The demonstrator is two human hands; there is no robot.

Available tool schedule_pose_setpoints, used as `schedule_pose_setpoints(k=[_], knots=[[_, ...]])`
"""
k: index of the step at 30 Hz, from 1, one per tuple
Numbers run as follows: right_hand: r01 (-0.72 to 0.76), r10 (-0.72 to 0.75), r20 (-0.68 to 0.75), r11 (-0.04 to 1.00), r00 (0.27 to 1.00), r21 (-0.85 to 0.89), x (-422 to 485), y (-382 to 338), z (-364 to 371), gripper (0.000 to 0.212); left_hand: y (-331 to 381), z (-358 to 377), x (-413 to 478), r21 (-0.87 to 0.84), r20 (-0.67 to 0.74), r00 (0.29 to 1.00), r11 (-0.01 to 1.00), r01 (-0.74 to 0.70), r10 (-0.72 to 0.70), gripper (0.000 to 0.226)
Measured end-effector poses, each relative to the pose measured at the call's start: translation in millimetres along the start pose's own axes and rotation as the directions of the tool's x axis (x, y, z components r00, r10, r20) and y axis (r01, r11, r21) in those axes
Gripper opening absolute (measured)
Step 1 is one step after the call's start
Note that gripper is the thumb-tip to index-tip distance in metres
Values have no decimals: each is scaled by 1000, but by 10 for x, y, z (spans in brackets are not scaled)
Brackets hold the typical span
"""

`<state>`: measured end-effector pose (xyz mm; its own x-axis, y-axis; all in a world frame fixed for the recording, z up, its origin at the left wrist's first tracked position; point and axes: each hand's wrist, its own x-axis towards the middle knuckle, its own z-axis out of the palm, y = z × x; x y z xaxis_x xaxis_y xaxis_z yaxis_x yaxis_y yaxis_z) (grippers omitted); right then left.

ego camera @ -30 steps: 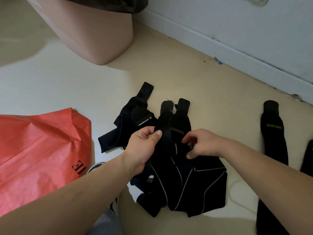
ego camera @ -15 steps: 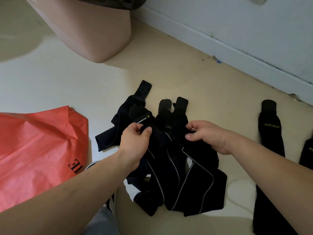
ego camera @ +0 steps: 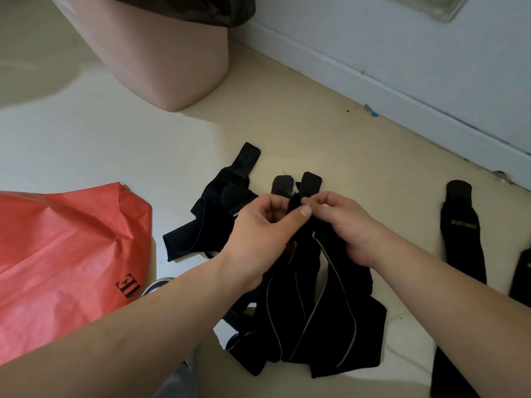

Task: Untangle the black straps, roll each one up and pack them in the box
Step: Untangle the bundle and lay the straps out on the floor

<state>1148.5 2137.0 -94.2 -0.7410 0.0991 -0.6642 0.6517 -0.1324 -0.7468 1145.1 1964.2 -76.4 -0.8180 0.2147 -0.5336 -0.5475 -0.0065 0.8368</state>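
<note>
A tangle of black straps with thin grey edging lies on the floor in the middle of the view. Several tab ends stick out toward the wall. My left hand and my right hand meet above the tangle, both pinching the same strap end between thumb and fingers. Another black strap with yellow lettering lies stretched out flat at the right, apart from the pile. No box is in view.
A pink bin with a dark liner stands at the back left. A red plastic bag lies on the floor to the left. The white wall and skirting board run along the back right. Another black strap shows at the right edge.
Both hands have moved up and together. They held separate parts of the tangle before; now their fingertips pinch one strap end near the tabs.
</note>
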Motion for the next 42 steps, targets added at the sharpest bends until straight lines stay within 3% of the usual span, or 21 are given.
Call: schedule_pose_setpoints(k=[2,6,8,10,15,22,26,32,35,42], knots=[[114,-127,-87,984,988,-134,36,20,17,14,4,37,-23,18,-20,1000,1000,7,-7,20],[214,-246,-72,928,967,-305,-21,-67,88,29,54,7,-21,-116,-82,995,992,39,-48,10],[171,-164,49,954,985,-244,-103,-148,88,40,95,-31,5,-178,-103,992,983,52,-71,14],[119,-95,151,981,984,-157,-166,-164,91,36,120,-59,28,-200,-113,990,978,56,-80,14],[21,-21,-27,1000,999,-15,-135,-45,54,19,23,-131,62,-63,-181,982,997,37,-48,17],[-167,150,137,979,979,120,-145,-98,-123,30,-49,-198,98,22,-181,981,997,72,-67,27],[-59,41,141,990,989,129,-167,-162,-81,8,11,-196,78,-34,-111,992,997,63,-66,23],[82,-87,30,988,996,128,-142,-162,147,19,125,-54,8,-129,20,997,989,76,-74,17],[107,-102,-50,987,994,117,-110,-171,162,8,137,-12,-3,-133,58,996,988,73,-66,18],[102,-95,-47,977,994,186,-143,-89,249,5,97,4,-1,-124,25,999,991,47,-44,21]])
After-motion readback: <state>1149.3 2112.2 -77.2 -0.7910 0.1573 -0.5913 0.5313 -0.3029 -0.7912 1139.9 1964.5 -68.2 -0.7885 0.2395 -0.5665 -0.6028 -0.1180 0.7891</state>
